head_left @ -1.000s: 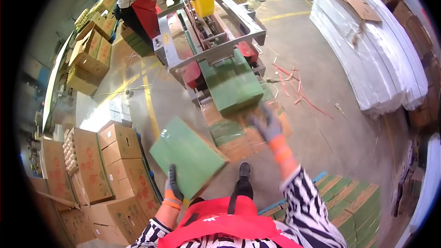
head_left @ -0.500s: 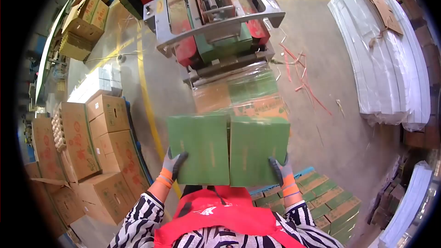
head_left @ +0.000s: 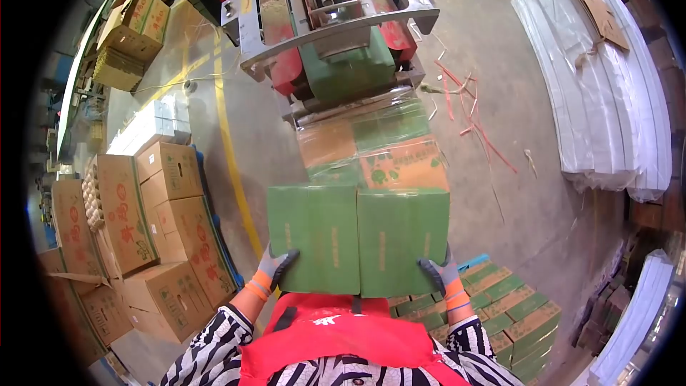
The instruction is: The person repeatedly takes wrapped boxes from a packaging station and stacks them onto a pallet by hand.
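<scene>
Two green cartons lie side by side in front of me, the left carton (head_left: 314, 236) touching the right carton (head_left: 401, 239). My left hand (head_left: 277, 266), in a grey glove, clamps the outer edge of the left one with its fingers over the top face. On the opposite edge, my right hand (head_left: 441, 271) grips the right carton the same way. Just beyond them sits a row of brown-and-green cartons (head_left: 389, 132) under clear film, reaching up to the machine. Both thumbs and the cartons' undersides are hidden.
A metal-framed machine (head_left: 268, 50) with red side belts holds another green carton (head_left: 343, 71). Stacked brown cartons (head_left: 193, 229) stand at left. Green-and-brown cartons (head_left: 511, 307) fill a pallet at lower right. Red strapping scraps (head_left: 479, 139) lie on the floor near wrapped white sheets (head_left: 582, 78).
The two cartons have come slightly closer to me, and the gap between them has narrowed. Both hands have kept their hold. Lettering on the brown carton behind shows more fully.
</scene>
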`<state>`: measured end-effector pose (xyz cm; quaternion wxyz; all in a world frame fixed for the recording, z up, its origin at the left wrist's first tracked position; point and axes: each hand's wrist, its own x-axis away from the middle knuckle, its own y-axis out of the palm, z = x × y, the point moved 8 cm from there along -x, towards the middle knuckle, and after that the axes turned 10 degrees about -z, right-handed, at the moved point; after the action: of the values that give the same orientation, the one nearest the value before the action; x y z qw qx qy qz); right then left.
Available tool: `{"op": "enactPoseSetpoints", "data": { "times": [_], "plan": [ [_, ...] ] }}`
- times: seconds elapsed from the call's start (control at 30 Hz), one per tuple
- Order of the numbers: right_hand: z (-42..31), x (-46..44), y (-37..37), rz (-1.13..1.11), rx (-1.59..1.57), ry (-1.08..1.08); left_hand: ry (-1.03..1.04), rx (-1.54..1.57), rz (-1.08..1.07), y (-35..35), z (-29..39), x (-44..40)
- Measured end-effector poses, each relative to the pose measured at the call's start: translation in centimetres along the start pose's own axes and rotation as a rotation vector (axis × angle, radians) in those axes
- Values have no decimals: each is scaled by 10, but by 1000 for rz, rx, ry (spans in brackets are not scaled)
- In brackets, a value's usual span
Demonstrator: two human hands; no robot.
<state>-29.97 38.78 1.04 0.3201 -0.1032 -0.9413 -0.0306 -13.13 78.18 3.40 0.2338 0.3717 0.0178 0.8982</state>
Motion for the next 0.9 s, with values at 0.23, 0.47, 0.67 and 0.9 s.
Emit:
{"op": "enactPoseSetpoints", "data": {
  "times": [0.23, 0.47, 0.67, 0.9],
  "plan": [
    [-23, 12, 1, 50, -174, 53, 0, 20, 133, -10, 6, 11],
    [-76, -44, -133, 226, -364, -99, 75, 409, 284, -48, 54, -7],
    [-243, -173, -159, 62, -110, -174, 164, 259, 296, -59, 109, -87],
    [-199, -141, -119, -46, 116, 97, 30, 54, 291, -84, 95, -64]
  ]
}}
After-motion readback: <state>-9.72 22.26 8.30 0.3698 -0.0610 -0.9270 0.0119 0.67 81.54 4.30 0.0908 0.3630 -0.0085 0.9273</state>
